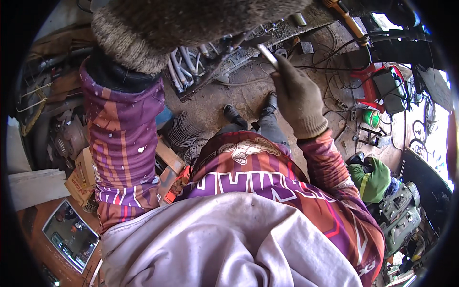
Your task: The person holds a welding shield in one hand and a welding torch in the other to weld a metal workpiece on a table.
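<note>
Dull brown on the left glove (191, 28) and right glove (299, 100), silvery white on the tool (267, 56).
From where I stand, the shirt (244, 174) runs purple and rust stripes with white outlines; the cloth (229, 244), plain greyish lilac.

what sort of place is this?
Probably a metalworking or repair workshop: grey metal bars bunched together, an orange power tool at the upper right, and a stack of coiled wire.
</note>
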Demonstrator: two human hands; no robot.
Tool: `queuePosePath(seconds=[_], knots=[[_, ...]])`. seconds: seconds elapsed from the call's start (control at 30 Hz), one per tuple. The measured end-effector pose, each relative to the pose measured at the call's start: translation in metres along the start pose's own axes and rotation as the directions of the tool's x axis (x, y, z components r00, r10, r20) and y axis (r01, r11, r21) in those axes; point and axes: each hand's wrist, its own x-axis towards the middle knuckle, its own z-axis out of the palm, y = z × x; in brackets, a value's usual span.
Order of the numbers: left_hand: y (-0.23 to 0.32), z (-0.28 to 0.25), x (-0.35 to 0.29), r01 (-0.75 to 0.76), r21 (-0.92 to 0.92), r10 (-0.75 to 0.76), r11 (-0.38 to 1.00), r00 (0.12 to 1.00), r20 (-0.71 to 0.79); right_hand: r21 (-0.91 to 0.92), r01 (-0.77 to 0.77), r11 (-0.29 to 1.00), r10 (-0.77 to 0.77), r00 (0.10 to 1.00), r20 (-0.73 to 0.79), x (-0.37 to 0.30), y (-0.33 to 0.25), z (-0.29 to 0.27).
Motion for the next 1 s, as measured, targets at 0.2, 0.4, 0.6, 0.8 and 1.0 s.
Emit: queuePosePath(seconds=[0.2, 0.4, 0.6, 0.8, 1.0], knots=[[0.0, -0.003, 0.002, -0.007, -0.003, 0.007, 1.0, 1.0, -0.015, 0.047, 0.008, 0.999, -0.006, 0.999, -0.051, 0.003, 0.0, 0.006], [0.0, -0.001, 0.002, -0.014, -0.021, 0.013, 1.0, 1.0, -0.015, -0.008, -0.05, 0.999, 0.05, 0.998, 0.033, -0.001, 0.0, 0.012], [0.0, 0.001, 0.005, -0.024, -0.034, 0.023, 0.999, 1.0, -0.013, 0.04, -0.048, 0.998, 0.049, 0.998, -0.027, 0.001, -0.003, 0.007], [0.001, 0.001, 0.007, -0.031, -0.044, 0.031, 0.999, 0.999, -0.014, 0.135, -0.067, 0.989, 0.081, 0.992, -0.098, 0.0, -0.011, 0.004], [0.0, 0.001, 0.008, -0.038, -0.057, 0.037, 0.998, 0.999, -0.012, 0.112, -0.069, 0.991, 0.075, 0.996, -0.055, -0.002, -0.006, 0.009]])
